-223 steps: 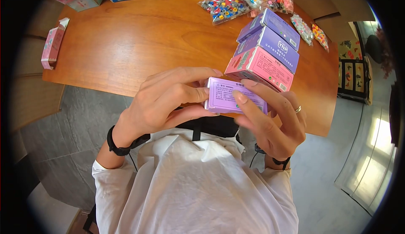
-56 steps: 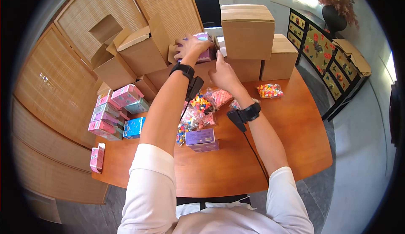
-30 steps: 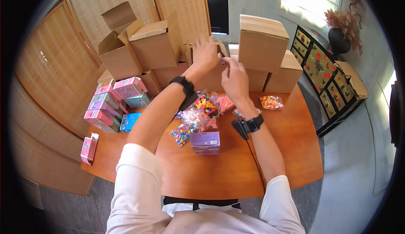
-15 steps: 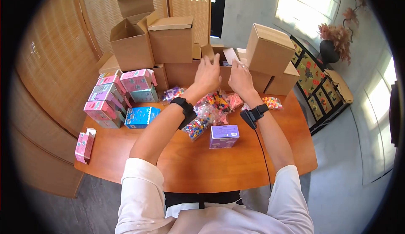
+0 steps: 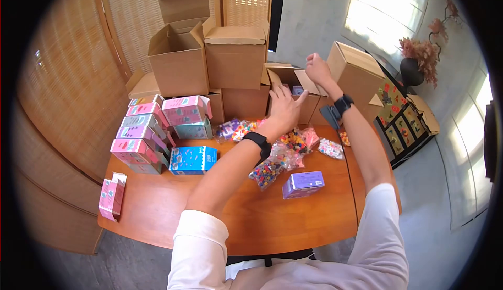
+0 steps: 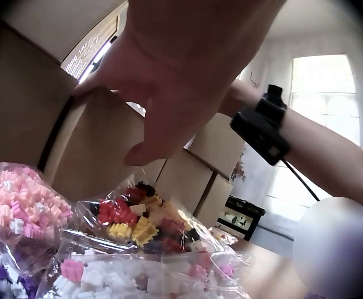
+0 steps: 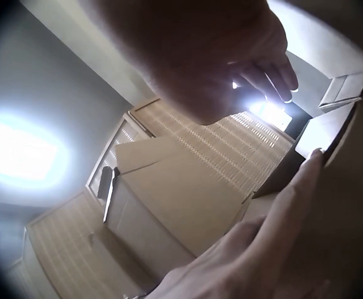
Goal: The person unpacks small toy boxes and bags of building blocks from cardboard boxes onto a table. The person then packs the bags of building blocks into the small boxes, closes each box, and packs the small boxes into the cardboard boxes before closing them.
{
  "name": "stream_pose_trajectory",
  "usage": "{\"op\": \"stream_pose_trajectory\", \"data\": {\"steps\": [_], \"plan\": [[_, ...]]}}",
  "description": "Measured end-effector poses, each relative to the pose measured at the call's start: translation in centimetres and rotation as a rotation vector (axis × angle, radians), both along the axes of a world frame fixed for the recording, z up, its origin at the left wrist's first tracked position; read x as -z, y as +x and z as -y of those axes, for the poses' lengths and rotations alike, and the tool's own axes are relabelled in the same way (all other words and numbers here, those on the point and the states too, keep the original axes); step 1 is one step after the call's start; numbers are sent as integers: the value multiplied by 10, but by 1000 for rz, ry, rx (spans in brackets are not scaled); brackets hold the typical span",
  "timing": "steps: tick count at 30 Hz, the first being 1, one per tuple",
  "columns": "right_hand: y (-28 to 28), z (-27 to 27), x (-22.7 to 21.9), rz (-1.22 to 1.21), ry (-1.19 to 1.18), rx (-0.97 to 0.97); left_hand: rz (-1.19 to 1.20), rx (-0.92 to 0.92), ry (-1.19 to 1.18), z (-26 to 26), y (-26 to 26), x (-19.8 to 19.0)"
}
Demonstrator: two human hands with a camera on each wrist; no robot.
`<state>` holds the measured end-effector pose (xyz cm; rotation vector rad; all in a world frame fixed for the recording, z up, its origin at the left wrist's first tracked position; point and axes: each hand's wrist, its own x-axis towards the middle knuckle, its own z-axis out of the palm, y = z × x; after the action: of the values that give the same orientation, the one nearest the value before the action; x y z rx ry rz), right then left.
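At the back of the table stands an open carton (image 5: 310, 103) with purple boxes (image 5: 297, 90) visible inside. My left hand (image 5: 284, 107) is at its near rim, fingers reaching over the edge and thumb spread to the right. In the left wrist view, the left hand (image 6: 169, 93) hangs over bags of small bricks, its fingers along the carton's top edge. My right hand (image 5: 318, 70) is raised above the carton's right flap (image 5: 309, 82). The right wrist view shows this right hand (image 7: 231, 68) with loosely bent fingers and nothing between them.
Two opened cartons (image 5: 178, 62) are stacked left of it, and a closed carton (image 5: 356, 73) stands right. Clear bags of colored bricks (image 5: 266, 172) lie mid-table. A purple box (image 5: 304, 184) stands in front; pink boxes (image 5: 137, 151) and a blue box (image 5: 193, 160) are left.
The small purple box held earlier went with both hands to the back carton and left them. My right hand has since risen off the flap to the right; my left stays at the near rim.
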<state>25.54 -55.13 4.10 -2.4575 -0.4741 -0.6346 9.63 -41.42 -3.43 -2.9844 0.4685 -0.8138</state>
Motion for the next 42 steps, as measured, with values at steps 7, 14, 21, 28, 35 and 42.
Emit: {"op": "stream_pose_trajectory", "data": {"steps": [7,14,21,28,35,42], "plan": [[74,-46,2,-385,-426,181,0,20,-22,0,-2,3],[144,-44,19,-427,99,228,28,92,-106,-5,1,11],[47,-25,-29,-159,551,-228,-1,153,-115,-13,-4,2],[-38,29,8,65,322,-267,9,161,-92,-15,0,8],[-84,27,26,233,-69,-341,7,221,-78,-22,2,6],[-90,32,25,241,-178,-360,-22,259,32,-39,-28,-8]]}}
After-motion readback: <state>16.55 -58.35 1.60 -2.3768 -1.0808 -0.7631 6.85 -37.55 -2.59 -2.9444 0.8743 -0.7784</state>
